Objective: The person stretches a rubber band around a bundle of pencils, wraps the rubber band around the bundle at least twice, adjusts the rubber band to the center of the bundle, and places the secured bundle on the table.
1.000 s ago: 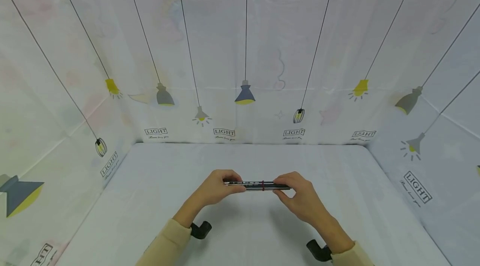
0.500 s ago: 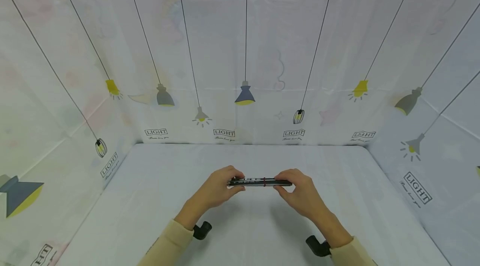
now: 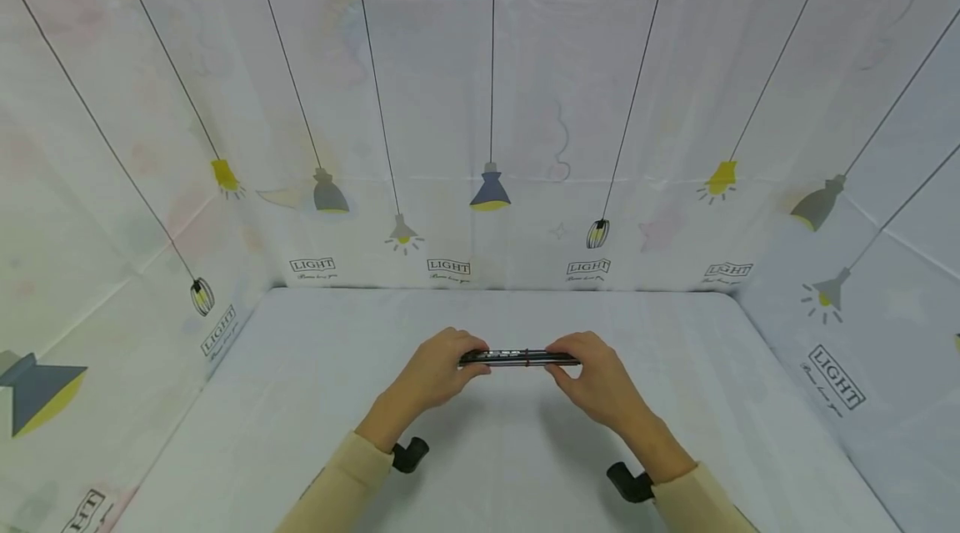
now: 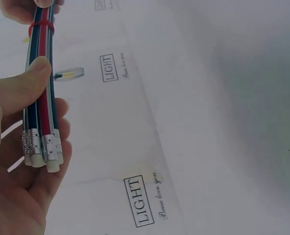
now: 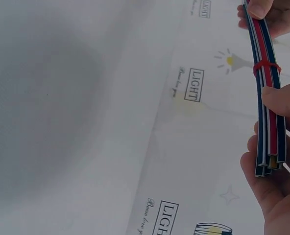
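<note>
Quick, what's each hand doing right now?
Left hand: holds the eraser end of the pencils.
Right hand: holds the other end of the pencils.

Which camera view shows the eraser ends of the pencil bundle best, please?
The left wrist view: the eraser ends with their metal ferrules sit close up beside the left hand. The head view shows the pencil bundle only small and side-on. The right wrist view shows the opposite, eraserless ends.
</note>
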`<action>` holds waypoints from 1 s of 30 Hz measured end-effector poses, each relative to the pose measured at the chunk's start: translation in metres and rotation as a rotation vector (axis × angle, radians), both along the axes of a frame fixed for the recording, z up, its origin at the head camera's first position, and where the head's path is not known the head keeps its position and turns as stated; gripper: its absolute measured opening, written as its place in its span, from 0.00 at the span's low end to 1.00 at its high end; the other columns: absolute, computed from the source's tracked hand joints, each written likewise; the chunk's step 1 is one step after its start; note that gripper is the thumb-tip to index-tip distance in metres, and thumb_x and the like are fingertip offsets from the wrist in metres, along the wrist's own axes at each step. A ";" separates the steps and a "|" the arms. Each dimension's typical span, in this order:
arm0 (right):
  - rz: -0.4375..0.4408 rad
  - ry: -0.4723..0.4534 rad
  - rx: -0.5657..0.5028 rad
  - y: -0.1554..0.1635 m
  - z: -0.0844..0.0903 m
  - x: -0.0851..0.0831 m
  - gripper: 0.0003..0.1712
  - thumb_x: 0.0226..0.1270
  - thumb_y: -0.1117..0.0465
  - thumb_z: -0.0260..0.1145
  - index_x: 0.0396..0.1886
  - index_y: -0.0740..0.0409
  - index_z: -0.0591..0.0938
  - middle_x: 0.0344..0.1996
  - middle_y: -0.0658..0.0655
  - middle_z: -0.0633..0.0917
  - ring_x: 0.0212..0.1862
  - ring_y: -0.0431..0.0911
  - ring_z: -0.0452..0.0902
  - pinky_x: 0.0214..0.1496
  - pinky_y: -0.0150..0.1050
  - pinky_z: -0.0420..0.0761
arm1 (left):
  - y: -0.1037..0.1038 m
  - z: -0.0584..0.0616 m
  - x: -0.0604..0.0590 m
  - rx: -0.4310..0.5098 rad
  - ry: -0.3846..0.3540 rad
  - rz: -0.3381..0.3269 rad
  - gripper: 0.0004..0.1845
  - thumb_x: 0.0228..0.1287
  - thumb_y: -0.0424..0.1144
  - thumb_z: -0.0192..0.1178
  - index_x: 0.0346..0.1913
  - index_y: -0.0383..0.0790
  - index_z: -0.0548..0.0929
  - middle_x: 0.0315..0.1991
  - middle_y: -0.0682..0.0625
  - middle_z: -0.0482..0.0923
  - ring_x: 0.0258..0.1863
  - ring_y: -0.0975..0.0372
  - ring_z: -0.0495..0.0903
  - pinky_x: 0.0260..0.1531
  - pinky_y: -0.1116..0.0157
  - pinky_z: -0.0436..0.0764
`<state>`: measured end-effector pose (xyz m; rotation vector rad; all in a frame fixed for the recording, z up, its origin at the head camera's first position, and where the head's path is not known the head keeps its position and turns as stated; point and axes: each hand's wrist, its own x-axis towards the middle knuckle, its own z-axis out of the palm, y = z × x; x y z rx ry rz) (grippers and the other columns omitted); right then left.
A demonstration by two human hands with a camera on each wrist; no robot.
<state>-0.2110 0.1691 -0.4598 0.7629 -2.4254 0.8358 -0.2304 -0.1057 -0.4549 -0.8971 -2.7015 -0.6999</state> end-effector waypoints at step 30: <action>-0.083 -0.297 -0.035 -0.002 -0.041 -0.033 0.13 0.55 0.67 0.79 0.39 0.56 0.87 0.37 0.48 0.85 0.40 0.42 0.79 0.43 0.42 0.81 | 0.000 -0.045 -0.030 0.069 -0.214 0.106 0.13 0.66 0.44 0.70 0.49 0.44 0.87 0.44 0.55 0.85 0.46 0.62 0.79 0.49 0.59 0.79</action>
